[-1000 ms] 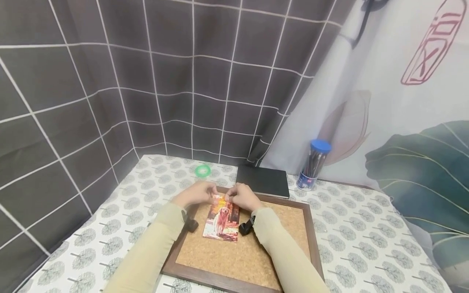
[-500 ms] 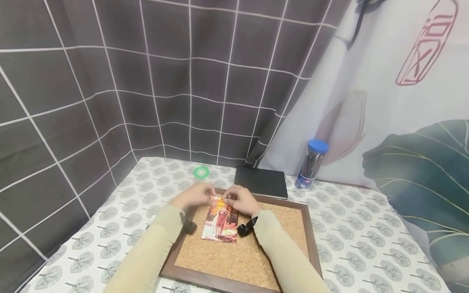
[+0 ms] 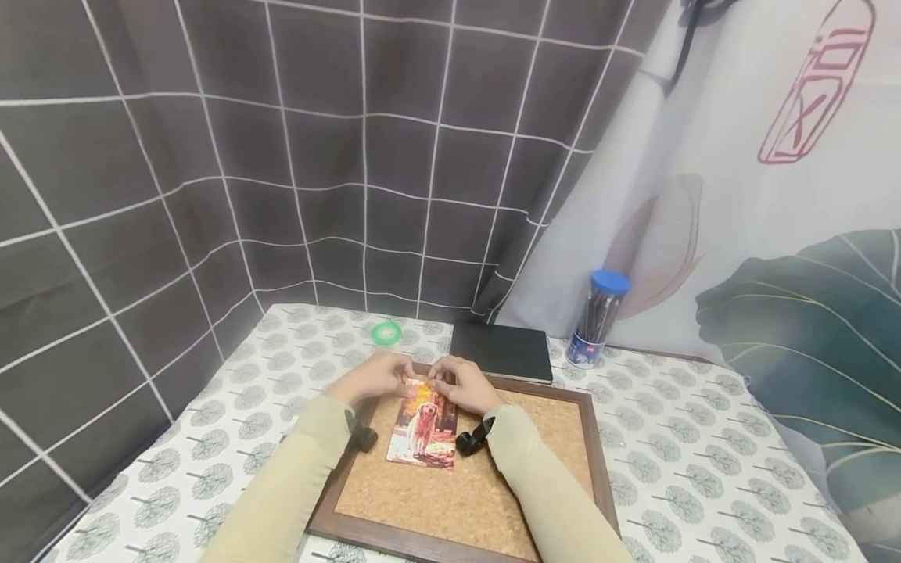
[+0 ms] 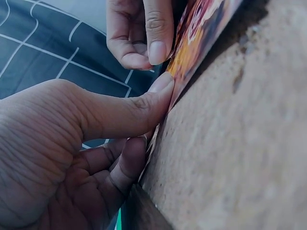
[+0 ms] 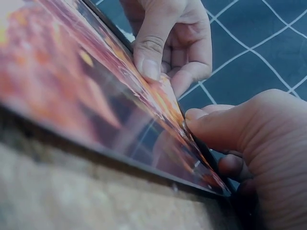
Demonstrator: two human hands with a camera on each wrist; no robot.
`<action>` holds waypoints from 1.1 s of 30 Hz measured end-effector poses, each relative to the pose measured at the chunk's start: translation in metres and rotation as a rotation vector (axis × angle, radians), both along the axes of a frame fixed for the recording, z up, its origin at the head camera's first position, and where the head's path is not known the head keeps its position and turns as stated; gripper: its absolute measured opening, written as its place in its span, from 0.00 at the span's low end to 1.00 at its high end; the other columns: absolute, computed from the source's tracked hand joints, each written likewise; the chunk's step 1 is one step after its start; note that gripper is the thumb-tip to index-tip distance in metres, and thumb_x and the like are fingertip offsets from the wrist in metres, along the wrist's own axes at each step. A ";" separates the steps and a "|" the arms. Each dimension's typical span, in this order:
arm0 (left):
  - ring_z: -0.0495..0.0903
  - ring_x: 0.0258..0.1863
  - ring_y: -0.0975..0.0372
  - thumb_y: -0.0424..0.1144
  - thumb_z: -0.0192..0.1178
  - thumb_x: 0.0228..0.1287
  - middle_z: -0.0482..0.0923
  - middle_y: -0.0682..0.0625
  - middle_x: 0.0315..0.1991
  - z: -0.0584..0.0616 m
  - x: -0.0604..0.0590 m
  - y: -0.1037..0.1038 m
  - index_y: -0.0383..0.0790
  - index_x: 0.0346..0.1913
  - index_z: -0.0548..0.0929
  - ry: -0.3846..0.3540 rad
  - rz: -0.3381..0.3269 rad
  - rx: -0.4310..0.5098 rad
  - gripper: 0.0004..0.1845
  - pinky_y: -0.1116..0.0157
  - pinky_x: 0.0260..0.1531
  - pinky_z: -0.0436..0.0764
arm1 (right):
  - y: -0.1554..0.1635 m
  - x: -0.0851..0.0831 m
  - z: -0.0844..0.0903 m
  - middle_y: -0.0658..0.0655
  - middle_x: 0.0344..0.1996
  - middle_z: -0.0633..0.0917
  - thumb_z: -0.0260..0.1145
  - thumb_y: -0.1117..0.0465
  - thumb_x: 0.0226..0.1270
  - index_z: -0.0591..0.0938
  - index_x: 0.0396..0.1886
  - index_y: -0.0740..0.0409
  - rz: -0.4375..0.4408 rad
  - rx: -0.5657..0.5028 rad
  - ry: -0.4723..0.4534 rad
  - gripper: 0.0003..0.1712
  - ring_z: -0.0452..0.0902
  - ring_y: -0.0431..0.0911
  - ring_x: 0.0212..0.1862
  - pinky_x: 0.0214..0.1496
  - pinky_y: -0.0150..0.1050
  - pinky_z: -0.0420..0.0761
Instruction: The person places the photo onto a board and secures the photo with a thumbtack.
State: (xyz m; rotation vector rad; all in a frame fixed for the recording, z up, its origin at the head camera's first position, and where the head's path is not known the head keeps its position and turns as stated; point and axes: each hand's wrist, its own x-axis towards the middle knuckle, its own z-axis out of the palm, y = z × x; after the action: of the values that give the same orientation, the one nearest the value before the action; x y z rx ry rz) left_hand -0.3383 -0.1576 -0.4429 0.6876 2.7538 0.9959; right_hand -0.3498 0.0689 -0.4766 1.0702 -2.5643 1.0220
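A glossy photo [image 3: 424, 432] of a golden dog against orange foliage lies over the upper left part of a cork board [image 3: 415, 500] with a brown wooden frame. My left hand [image 3: 380, 375] pinches its top left corner, the thumb on the printed face and the fingers bent behind the edge. Close beside it, my right hand [image 3: 466, 385] grips the top edge between thumb and curled fingers. In the right wrist view, the photo [image 5: 72, 91] stands at a slight angle over the cork, its top edge near the dark frame.
Behind the board lies a black notebook [image 3: 501, 349]. A green tape roll [image 3: 386, 334] rests at the back left, and a blue-lidded tub of pens [image 3: 598, 319] stands at the back right. A tree-print cloth [image 3: 676, 453] covers the table; dark checked fabric [image 3: 394, 156] hangs behind.
The head view has shifted slightly. Both hands stay at the photo's top edge, with only slight finger movement, and the photo keeps its place on the board.
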 end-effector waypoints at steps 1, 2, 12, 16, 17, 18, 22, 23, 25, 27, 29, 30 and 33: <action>0.76 0.30 0.62 0.42 0.73 0.47 0.80 0.55 0.28 0.000 0.000 0.000 0.49 0.31 0.80 0.004 0.001 -0.001 0.11 0.63 0.38 0.76 | 0.000 0.000 0.001 0.43 0.28 0.79 0.66 0.58 0.63 0.80 0.36 0.44 0.002 -0.002 -0.005 0.04 0.72 0.35 0.32 0.37 0.30 0.73; 0.75 0.30 0.62 0.42 0.73 0.47 0.80 0.55 0.29 0.001 -0.001 0.000 0.49 0.31 0.80 0.010 0.000 -0.003 0.11 0.63 0.38 0.76 | 0.000 -0.001 0.002 0.43 0.28 0.79 0.67 0.57 0.63 0.80 0.36 0.44 -0.002 -0.003 -0.017 0.04 0.72 0.35 0.32 0.36 0.30 0.73; 0.75 0.30 0.63 0.44 0.73 0.48 0.80 0.55 0.28 0.000 -0.001 0.000 0.49 0.31 0.80 0.009 -0.006 -0.010 0.12 0.64 0.37 0.75 | -0.005 0.002 0.006 0.45 0.27 0.80 0.69 0.54 0.62 0.79 0.38 0.47 -0.080 -0.002 -0.126 0.08 0.73 0.37 0.29 0.33 0.30 0.74; 0.76 0.30 0.63 0.44 0.73 0.48 0.80 0.56 0.29 -0.001 0.000 0.000 0.50 0.30 0.79 -0.003 0.004 -0.017 0.11 0.63 0.38 0.75 | -0.006 0.002 0.005 0.45 0.26 0.80 0.70 0.55 0.61 0.79 0.37 0.47 -0.099 0.007 -0.131 0.08 0.73 0.37 0.29 0.33 0.29 0.75; 0.76 0.30 0.63 0.43 0.73 0.48 0.80 0.56 0.29 -0.001 0.000 0.000 0.50 0.30 0.79 -0.002 0.005 -0.015 0.11 0.63 0.38 0.75 | -0.006 0.001 0.005 0.45 0.26 0.80 0.70 0.55 0.61 0.79 0.36 0.47 -0.100 0.008 -0.131 0.08 0.74 0.37 0.29 0.33 0.29 0.75; 0.76 0.30 0.62 0.43 0.73 0.48 0.80 0.55 0.29 -0.001 0.000 0.001 0.49 0.30 0.79 0.000 0.003 -0.011 0.11 0.63 0.38 0.75 | -0.006 0.002 0.006 0.45 0.26 0.80 0.70 0.55 0.61 0.79 0.36 0.47 -0.107 0.009 -0.139 0.08 0.73 0.37 0.29 0.33 0.29 0.75; 0.76 0.30 0.63 0.43 0.73 0.48 0.80 0.55 0.29 0.000 0.002 0.000 0.49 0.31 0.79 -0.003 -0.004 -0.008 0.11 0.63 0.38 0.75 | -0.008 0.004 0.008 0.46 0.26 0.80 0.71 0.55 0.60 0.79 0.35 0.48 -0.124 0.019 -0.175 0.08 0.73 0.36 0.29 0.33 0.29 0.75; 0.76 0.30 0.63 0.43 0.73 0.48 0.80 0.55 0.29 0.000 0.003 0.000 0.49 0.31 0.79 -0.002 -0.007 -0.006 0.11 0.63 0.38 0.75 | -0.008 0.005 0.008 0.46 0.26 0.80 0.70 0.55 0.60 0.79 0.35 0.48 -0.121 0.019 -0.177 0.08 0.73 0.37 0.29 0.33 0.29 0.75; 0.75 0.30 0.63 0.43 0.73 0.49 0.79 0.55 0.29 0.001 0.004 0.000 0.48 0.32 0.79 0.004 -0.013 -0.009 0.12 0.64 0.37 0.75 | -0.008 0.004 0.008 0.46 0.26 0.80 0.70 0.55 0.60 0.79 0.35 0.48 -0.113 0.024 -0.162 0.08 0.73 0.36 0.29 0.33 0.29 0.75; 0.75 0.29 0.62 0.43 0.72 0.49 0.79 0.55 0.28 0.002 0.004 0.000 0.48 0.33 0.79 0.014 -0.020 -0.019 0.12 0.64 0.37 0.76 | -0.007 0.004 0.008 0.46 0.26 0.80 0.70 0.56 0.60 0.79 0.34 0.48 -0.104 0.023 -0.138 0.08 0.73 0.36 0.29 0.33 0.29 0.74; 0.75 0.29 0.61 0.43 0.72 0.50 0.79 0.52 0.28 0.005 0.005 0.001 0.46 0.34 0.79 0.015 -0.037 -0.025 0.13 0.62 0.37 0.76 | -0.006 0.003 0.008 0.46 0.25 0.80 0.71 0.56 0.60 0.79 0.34 0.48 -0.105 0.019 -0.120 0.07 0.73 0.36 0.29 0.33 0.29 0.74; 0.76 0.30 0.61 0.44 0.72 0.50 0.79 0.53 0.30 0.007 0.005 0.001 0.46 0.35 0.80 0.015 -0.044 -0.037 0.13 0.62 0.38 0.77 | -0.006 0.003 0.009 0.46 0.25 0.80 0.71 0.56 0.60 0.79 0.34 0.48 -0.108 0.020 -0.117 0.07 0.73 0.36 0.28 0.32 0.29 0.74; 0.78 0.37 0.61 0.46 0.70 0.54 0.81 0.53 0.36 0.016 0.006 -0.006 0.46 0.42 0.81 0.020 -0.061 -0.062 0.14 0.60 0.43 0.79 | -0.005 0.002 0.010 0.46 0.25 0.80 0.71 0.57 0.60 0.79 0.33 0.48 -0.105 0.020 -0.124 0.07 0.73 0.37 0.28 0.32 0.30 0.74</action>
State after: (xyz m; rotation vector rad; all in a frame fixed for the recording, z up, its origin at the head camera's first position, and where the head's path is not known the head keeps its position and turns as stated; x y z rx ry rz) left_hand -0.3319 -0.1636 -0.4267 0.7703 2.7500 0.8918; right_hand -0.3473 0.0643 -0.4665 0.8922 -2.7009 1.0696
